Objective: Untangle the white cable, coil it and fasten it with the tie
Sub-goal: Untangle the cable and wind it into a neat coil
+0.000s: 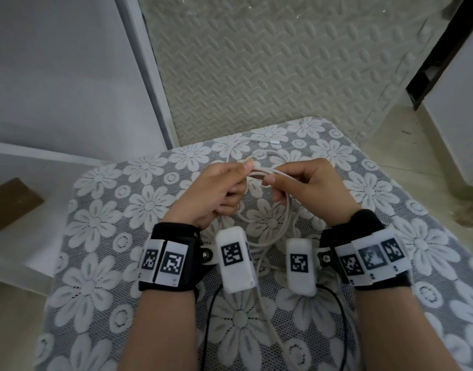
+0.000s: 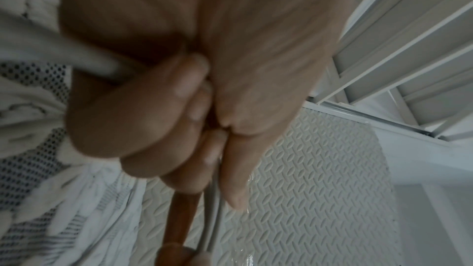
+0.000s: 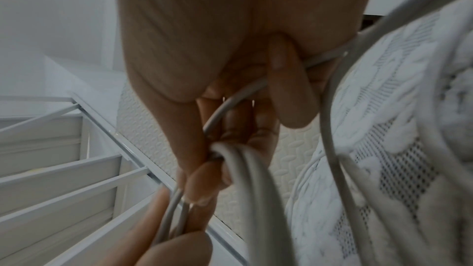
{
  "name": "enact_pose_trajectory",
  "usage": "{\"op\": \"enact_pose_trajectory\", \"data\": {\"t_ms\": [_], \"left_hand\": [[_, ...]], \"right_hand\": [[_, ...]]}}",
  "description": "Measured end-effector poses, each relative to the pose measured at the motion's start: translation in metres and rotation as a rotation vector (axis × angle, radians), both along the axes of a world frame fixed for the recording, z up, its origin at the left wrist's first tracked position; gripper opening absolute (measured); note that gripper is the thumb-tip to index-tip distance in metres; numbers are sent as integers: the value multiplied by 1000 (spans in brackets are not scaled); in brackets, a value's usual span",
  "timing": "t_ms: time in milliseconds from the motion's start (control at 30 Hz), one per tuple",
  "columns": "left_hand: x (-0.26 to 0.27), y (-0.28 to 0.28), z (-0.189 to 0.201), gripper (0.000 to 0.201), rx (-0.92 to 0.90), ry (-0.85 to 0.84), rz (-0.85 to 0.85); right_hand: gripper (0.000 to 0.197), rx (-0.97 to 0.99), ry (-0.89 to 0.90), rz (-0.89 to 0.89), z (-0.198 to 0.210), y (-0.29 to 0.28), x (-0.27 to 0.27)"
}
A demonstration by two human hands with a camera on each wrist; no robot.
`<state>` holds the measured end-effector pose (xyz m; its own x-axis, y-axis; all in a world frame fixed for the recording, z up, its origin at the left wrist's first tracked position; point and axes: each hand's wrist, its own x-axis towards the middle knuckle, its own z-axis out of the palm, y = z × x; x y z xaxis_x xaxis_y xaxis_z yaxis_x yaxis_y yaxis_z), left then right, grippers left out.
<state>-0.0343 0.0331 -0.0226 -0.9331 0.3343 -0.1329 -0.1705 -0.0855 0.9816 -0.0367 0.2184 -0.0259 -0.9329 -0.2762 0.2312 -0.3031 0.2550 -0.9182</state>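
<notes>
White cable (image 1: 259, 174) held up just over the bench (image 1: 101, 218), gathered in a few strands side by side. Strands ran sideways, from one hand across to the other, with loops hanging down below toward the wrists. One plug end (image 1: 275, 142) lay on the flowered cover, past the hands, far side.

Left hand (image 1: 216, 192) curled tight, thumb and fingers pinching the bunch at its left end. Right hand (image 1: 307, 187) curled too, pinching the same bunch at its right end, one more strand hooked over a finger in the right wrist view. Both hands equally close to the cable, nearly touching each other. Long line of the bunch lay left to right between them, so probably the next loop would be laid along that line.

No tie seen anywhere; maybe hidden in a palm or under the loops, could not tell. Number of loops hard to count. Other end of the cable hidden under the wrist boxes (image 1: 234, 259). Left wrist view blurry, mostly fingers.
</notes>
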Motion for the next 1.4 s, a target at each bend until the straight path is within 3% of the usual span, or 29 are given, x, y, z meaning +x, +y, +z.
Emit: {"op": "enact_pose_trajectory", "data": {"t_ms": [233,567,800,867,1067,1233,1400], "left_hand": [[-3,0,-2,30,24,16,41],[-5,-2,1,26,239,-2,171],[-4,-2,2,16,267,5,190],[-3,-1,3,9,246,43,194],[-1,-1,3,17,87,160,309],[1,-2,5,6,86,163,343],[2,-1,8,15,74,182,342]], "right_hand": [[13,-56,-26,-29,0,-2,0],[11,-284,-132,-48,7,0,5],[11,-215,-81,-70,4,-1,2],[13,-209,-78,-93,3,-1,1],[16,-222,-74,-132,1,0,-1],[19,-253,-97,-138,0,-1,-2],[13,-203,-110,-119,2,-2,1]]}}
